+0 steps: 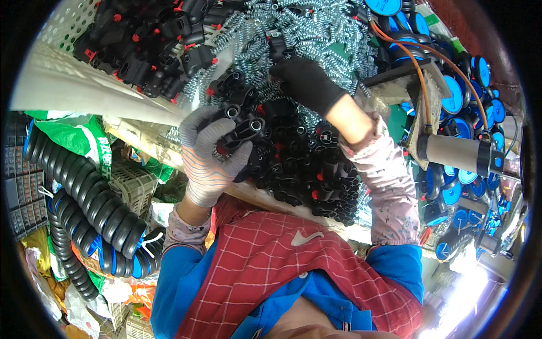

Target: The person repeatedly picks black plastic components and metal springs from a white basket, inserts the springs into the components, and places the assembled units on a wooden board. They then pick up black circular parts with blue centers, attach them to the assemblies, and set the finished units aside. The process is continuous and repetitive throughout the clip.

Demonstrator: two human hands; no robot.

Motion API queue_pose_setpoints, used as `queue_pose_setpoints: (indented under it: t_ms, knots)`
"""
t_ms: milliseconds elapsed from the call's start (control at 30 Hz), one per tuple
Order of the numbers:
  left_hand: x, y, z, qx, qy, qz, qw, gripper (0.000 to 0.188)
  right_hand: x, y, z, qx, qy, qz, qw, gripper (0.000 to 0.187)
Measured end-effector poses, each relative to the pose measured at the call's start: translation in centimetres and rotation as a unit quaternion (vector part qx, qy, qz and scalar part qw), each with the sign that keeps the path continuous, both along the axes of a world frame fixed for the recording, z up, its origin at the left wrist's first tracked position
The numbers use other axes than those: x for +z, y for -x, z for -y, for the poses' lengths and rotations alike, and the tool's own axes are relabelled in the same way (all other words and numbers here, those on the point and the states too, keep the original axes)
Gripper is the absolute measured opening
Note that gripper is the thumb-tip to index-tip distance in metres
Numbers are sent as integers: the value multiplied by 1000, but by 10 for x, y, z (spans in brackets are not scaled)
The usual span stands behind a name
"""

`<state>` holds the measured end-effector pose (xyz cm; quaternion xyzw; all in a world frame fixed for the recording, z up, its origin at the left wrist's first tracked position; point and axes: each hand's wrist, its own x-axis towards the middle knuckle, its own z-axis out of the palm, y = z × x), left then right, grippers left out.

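My left hand point(210, 155), in a grey glove with orange stripes, is closed around a couple of black plastic housings point(244, 131). Round metal coils or rings show in their open ends. Up and to the right, my right hand point(309, 85), in a black glove, reaches over a heap of silvery coil springs point(307, 28). Its fingers are curled together at the tips; what they pinch, if anything, I cannot make out. Below it, between both hands and my body, lie many black housings point(299, 164) with small red parts.
Black housings with red tabs point(152, 51) are piled at the far left. A metal cylinder point(454, 152) with orange hoses stands at right, before blue-and-black wheels point(451, 96). Strung rows of black wheels point(84, 181) and a green bag point(76, 135) lie to the left.
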<state>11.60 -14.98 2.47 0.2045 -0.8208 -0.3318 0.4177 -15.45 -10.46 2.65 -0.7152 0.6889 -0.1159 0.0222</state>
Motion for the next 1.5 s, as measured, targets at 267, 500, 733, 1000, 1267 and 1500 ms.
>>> queue_pose_setpoints:
  t_ms: [267, 500, 733, 1000, 1267, 1500]
  knots:
    - [13, 61, 31, -49, 89, 21, 995, 41, 48, 5, -56, -152, 174, 222, 947, 20]
    - [-1, 110, 38, -155, 160, 258, 940, 41, 77, -35, -139, -319, 191, 256, 892, 25]
    - [38, 78, -2, -230, 154, 127, 952, 45, 69, -77, -180, -285, 95, 549, 780, 21]
    - [67, 73, -81, -404, -20, 57, 913, 15, 59, -90, -230, -226, 71, 599, 765, 22]
    - [72, 101, -123, -462, 15, 89, 882, 26, 23, -91, -292, -253, 186, 639, 702, 23]
    - [100, 199, 69, 24, 210, 115, 971, 29, -24, -52, -330, -351, 300, 645, 609, 20]
